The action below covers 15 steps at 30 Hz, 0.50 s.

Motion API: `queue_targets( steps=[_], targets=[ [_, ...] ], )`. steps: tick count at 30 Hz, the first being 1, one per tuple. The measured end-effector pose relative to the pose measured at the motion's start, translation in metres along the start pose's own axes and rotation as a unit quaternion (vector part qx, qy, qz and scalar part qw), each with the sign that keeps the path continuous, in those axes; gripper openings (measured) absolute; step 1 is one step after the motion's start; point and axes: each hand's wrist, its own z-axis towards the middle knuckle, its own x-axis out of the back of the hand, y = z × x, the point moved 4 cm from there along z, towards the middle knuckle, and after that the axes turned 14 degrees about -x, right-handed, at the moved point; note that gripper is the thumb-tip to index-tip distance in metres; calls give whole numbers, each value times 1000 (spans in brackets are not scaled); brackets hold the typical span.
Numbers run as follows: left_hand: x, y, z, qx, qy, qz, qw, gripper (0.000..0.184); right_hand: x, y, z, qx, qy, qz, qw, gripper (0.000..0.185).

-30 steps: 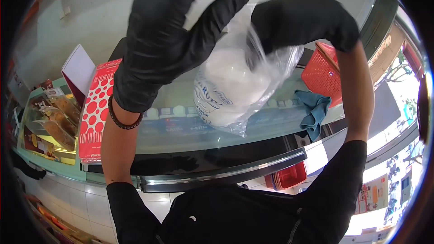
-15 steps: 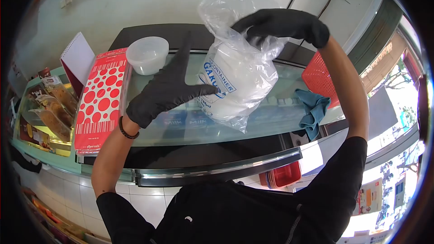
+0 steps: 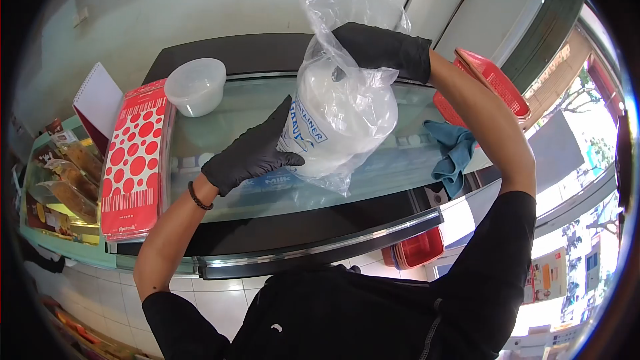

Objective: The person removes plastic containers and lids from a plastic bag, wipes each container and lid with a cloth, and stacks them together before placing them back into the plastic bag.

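Observation:
A clear plastic bag (image 3: 347, 117) with blue print and white round containers inside stands on the glass counter (image 3: 227, 120). My left hand (image 3: 250, 157), in a black glove, lies against the bag's lower left side, thumb and fingers spread apart. My right hand (image 3: 380, 50), also gloved in black, reaches to the bag's upper part from the right; its fingers are bent into the plastic near the opening, and their tips are partly hidden. Left of the bag, a translucent round tub (image 3: 196, 88) sits on the counter.
Red-dotted flat boxes (image 3: 137, 160) and a spiral-bound stand (image 3: 99, 101) are at the left, beside packaged food (image 3: 73, 180). At the right are a blue cloth (image 3: 453, 153) and a red basket (image 3: 493, 80). Red bins (image 3: 420, 248) stand below the counter.
My left hand has come down from above the counter and now touches the bag's side. My right hand has shifted left and stays at the bag's top. The tub, hidden at first, now shows.

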Motion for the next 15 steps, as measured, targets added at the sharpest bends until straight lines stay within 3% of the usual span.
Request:
queue_targets(
  steps=[3,6,9,10,11,12,13,14,15],
  targets=[
    [-9,6,13,-15,-18,-39,999,112,0,8,-13,-71,-21,67,995,29],
    [-27,-4,36,-62,-30,8,998,112,5,26,-34,-77,-23,6,997,25],
    [-46,14,69,-92,15,74,993,119,-9,89,-49,66,156,-57,984,24],
    [-56,1,81,-96,41,23,994,116,-7,94,-61,65,154,-54,985,26],
    [-61,15,95,-132,14,1,991,98,0,89,-76,-11,118,-87,989,30],
    [-69,21,105,-86,-39,-81,992,82,0,96,-95,5,231,-40,972,27],
    [-74,4,114,-160,-99,98,977,69,-27,137,-66,-92,208,-115,967,24],
    [-82,-11,130,-85,-118,14,989,71,-46,174,-51,-170,243,-124,947,20],
    [-93,0,145,-114,-146,-6,983,72,-42,183,-65,-235,258,-118,930,18]
  ],
)
